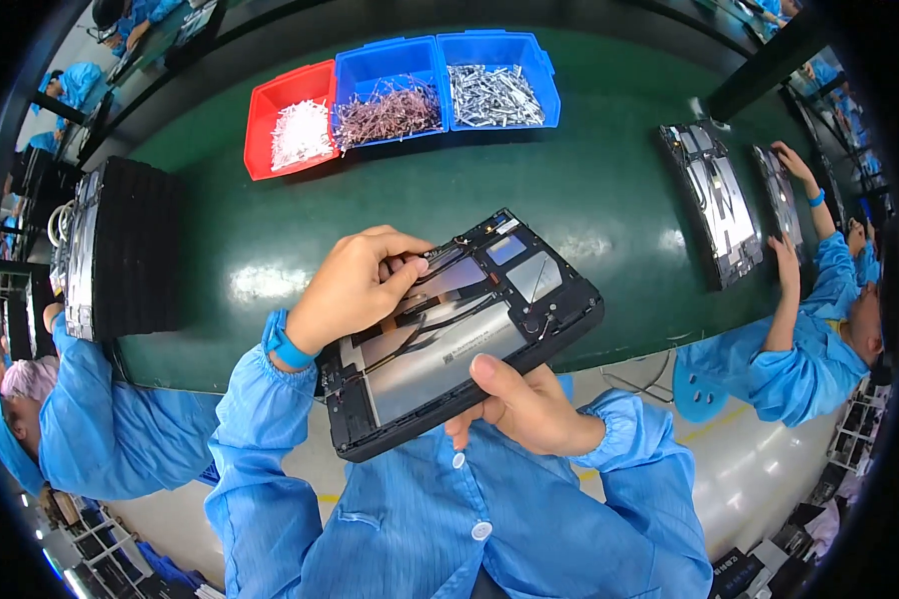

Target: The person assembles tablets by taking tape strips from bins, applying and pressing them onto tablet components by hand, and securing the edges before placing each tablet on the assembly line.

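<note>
We've got our right hand clamped on the near edge of a black open-backed device, thumb on top and fingers curled under. Our left hand is at its far edge, thumb and fingertips bunched close by the dark cables; we can't tell if they're actually pinching something. The device sits tilted in front of our chest, at the near edge of the green table, silver plate facing up. There's a blue band on our left wrist. Past that, three bins side by side: a red bin of white bits, a middle blue bin of reddish-brown wiry pieces, a right blue bin of silvery ones. Black stack on the left, similar unit on the right, near a blue-sleeved co-worker.
</note>
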`<control>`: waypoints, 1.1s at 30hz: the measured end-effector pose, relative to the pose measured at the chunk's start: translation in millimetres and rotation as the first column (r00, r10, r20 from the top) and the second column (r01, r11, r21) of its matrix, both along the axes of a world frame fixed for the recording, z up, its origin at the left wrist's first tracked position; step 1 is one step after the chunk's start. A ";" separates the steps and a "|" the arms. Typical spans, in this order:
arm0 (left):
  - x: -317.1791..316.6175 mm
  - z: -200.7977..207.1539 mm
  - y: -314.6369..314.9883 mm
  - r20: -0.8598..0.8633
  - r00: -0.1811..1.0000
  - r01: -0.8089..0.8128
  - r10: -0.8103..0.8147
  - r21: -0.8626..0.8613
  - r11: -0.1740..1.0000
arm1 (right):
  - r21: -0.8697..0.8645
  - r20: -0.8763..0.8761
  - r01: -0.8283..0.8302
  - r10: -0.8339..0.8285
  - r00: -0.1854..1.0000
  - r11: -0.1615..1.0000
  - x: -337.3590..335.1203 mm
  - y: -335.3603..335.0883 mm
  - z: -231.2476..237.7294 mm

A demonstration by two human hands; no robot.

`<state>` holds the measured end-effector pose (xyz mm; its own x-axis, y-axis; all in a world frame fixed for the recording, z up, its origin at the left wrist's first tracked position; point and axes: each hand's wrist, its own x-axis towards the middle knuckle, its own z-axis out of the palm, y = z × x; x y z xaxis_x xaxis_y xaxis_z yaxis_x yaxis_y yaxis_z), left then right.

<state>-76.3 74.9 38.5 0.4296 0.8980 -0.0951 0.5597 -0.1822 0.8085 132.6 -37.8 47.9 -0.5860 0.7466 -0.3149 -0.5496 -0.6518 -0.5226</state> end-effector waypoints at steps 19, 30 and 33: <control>-0.2 14.9 -14.1 -0.177 0.972 0.202 -0.157 0.281 0.938 | 0.083 0.032 -0.036 0.034 0.999 0.996 0.2 1.3 -3.8; -55.7 -7.6 -49.6 0.587 0.555 -0.313 0.590 -0.510 0.802 | 0.096 0.097 0.183 -0.192 0.977 0.978 32.3 20.2 -0.7; -35.3 10.1 -81.9 0.668 0.445 0.037 0.597 -0.679 0.733 | 0.256 0.228 0.187 -0.248 0.942 0.948 25.5 30.9 1.9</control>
<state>-111.5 -7.0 48.6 0.3090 0.8836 -0.3519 -0.4811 0.4644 0.7436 158.1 -6.8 49.8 -0.3239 0.9156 -0.2381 -0.4936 -0.3783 -0.7831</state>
